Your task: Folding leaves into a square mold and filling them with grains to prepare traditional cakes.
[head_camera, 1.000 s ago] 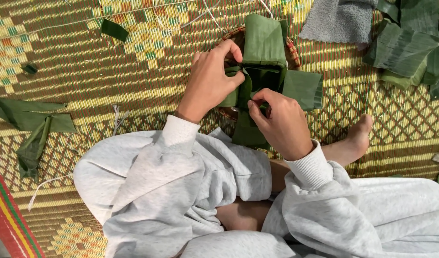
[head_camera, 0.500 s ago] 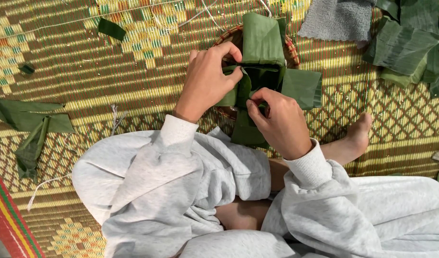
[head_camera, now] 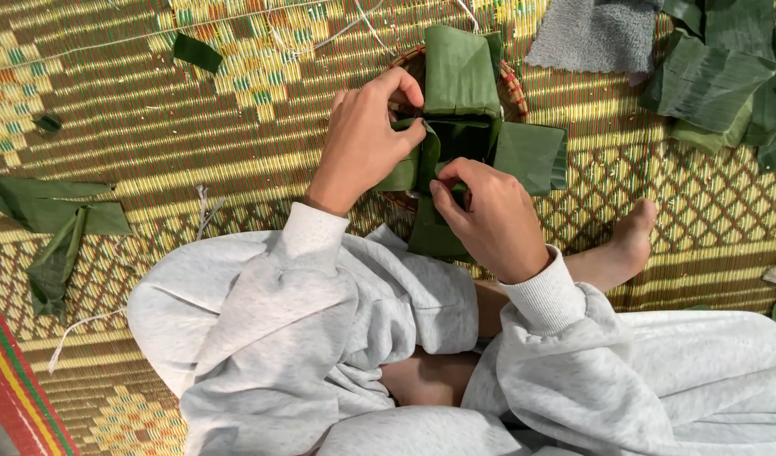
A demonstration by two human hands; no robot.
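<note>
Obscured and cropped items, referenced to leaf mould (head_camera: 464, 135)

Round woven tray (head_camera: 513, 84) is hiding mostly beneath mould; mould interior is staying too dark to resolve. Leaf pile (head_camera: 726, 76), right of mould, is running off frame.

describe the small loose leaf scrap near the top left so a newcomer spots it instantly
Start on the woven yellow-green straw mat. Up and left of the left hand lies a small dark green rectangular leaf scrap. It is flat, single and tilted, unlike the long folded leaf strips at the left edge.
</note>
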